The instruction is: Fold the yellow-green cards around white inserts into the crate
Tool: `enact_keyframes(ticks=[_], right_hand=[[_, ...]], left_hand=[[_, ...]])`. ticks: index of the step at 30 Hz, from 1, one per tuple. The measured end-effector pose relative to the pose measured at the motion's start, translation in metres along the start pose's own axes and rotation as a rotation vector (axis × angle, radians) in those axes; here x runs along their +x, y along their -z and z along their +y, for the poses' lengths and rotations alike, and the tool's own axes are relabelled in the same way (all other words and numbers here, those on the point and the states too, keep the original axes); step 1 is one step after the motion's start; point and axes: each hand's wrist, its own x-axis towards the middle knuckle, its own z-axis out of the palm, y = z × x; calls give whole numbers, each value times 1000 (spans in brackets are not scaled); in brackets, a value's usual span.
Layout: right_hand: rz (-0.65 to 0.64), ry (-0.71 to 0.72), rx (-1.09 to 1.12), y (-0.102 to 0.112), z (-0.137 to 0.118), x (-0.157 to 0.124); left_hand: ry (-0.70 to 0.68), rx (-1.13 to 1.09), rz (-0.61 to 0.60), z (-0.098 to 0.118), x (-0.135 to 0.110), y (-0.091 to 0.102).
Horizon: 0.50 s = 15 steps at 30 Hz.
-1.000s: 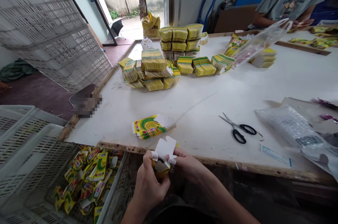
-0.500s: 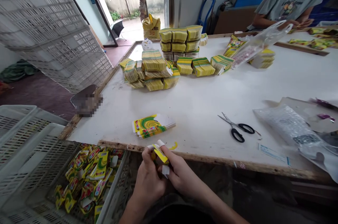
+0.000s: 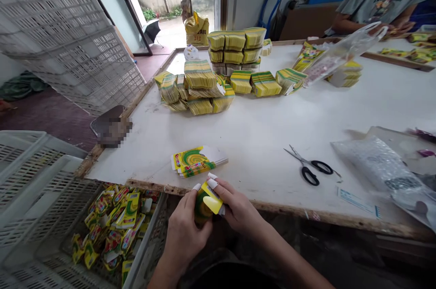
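Just off the table's front edge, a small yellow and green cardboard box (image 3: 203, 205) is held between both hands. My left hand (image 3: 188, 225) grips its left side, thumb below and fingers behind. My right hand (image 3: 235, 203) closes on the right end, near a yellow flap. White coverings wrap several fingertips. Beyond the hands, a small stack of flat printed cartons (image 3: 195, 161) lies on the white table (image 3: 259, 139). Black-handled scissors (image 3: 309, 165) rest open to the right of that stack.
A white plastic crate (image 3: 143, 239) below left holds many yellow boxes. Bundled cartons (image 3: 235, 48) are piled at the table's back. A clear plastic bag (image 3: 340, 60) and bubble wrap (image 3: 381, 162) lie to the right. Another person (image 3: 378, 7) sits across the table.
The box has turned so that its green face and yellow flap now show more. My right hand has shifted slightly up and right. The view has moved a little.
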Motion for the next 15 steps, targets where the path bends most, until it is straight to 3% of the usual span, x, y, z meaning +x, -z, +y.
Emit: enact_keyframes(ticks=[7, 15], right_hand=[[-175, -55, -93, -1, 4, -3], [-239, -71, 44, 26, -2, 5]], left_hand=[[167, 117, -113, 6, 2, -6], [99, -37, -163, 5, 11, 20]])
